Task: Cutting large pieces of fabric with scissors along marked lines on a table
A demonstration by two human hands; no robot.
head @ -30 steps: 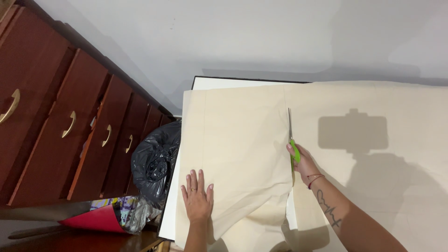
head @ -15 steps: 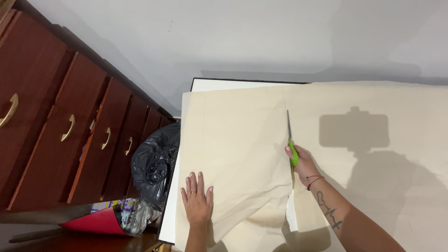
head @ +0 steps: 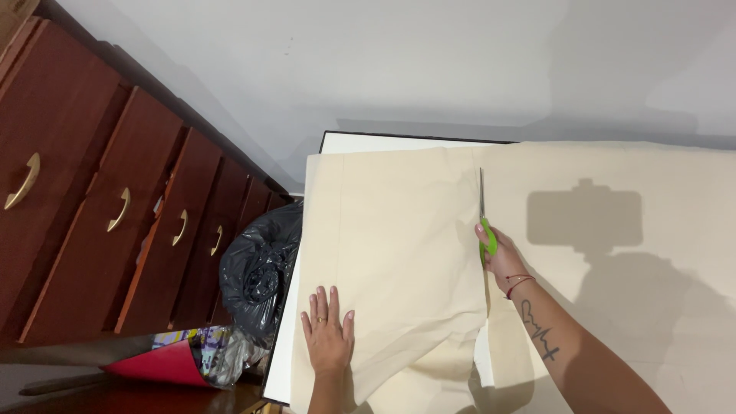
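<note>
Scissors with green handles (head: 484, 222) have crept farther up the cream cotton fabric (head: 391, 245), right hand (head: 502, 257) clenching them (blades ahead); left hand (head: 328, 333) presses flat, fingers released.

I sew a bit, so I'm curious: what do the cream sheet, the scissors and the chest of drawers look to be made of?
The cream sheet looks like woven cloth, matte: it folds softly and droops where it is cut. The scissors in the right hand have a thin grey blade, probably steel, and a glossy green grip, likely plastic. The chest of drawers seems to be reddish varnished wood, or veneer, with brass-coloured handles.
</note>
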